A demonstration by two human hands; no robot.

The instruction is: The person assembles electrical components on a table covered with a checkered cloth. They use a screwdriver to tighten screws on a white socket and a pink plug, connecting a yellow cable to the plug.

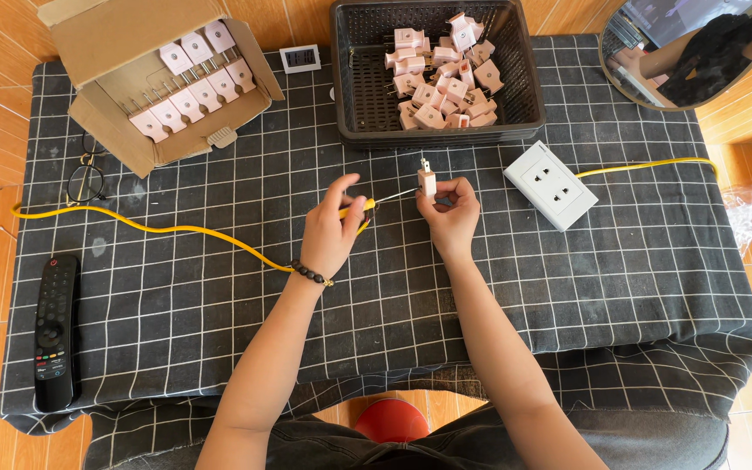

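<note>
A black grid-patterned cloth (567, 287) covers the low table on an orange tiled floor. At frame centre, the right hand (451, 211) pinches a pale pink plug (427, 181), prongs up. The left hand (332, 231) grips a yellow-handled screwdriver (374, 204), tip at the plug. My judgement: hold the plug steady and the tip square. More plugs fill the black basket (352, 87), upper centre.

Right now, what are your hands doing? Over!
Left hand grips a yellow screwdriver, tip at the plug. Right hand holds a pink plug, prongs up. Nothing between them.
</note>
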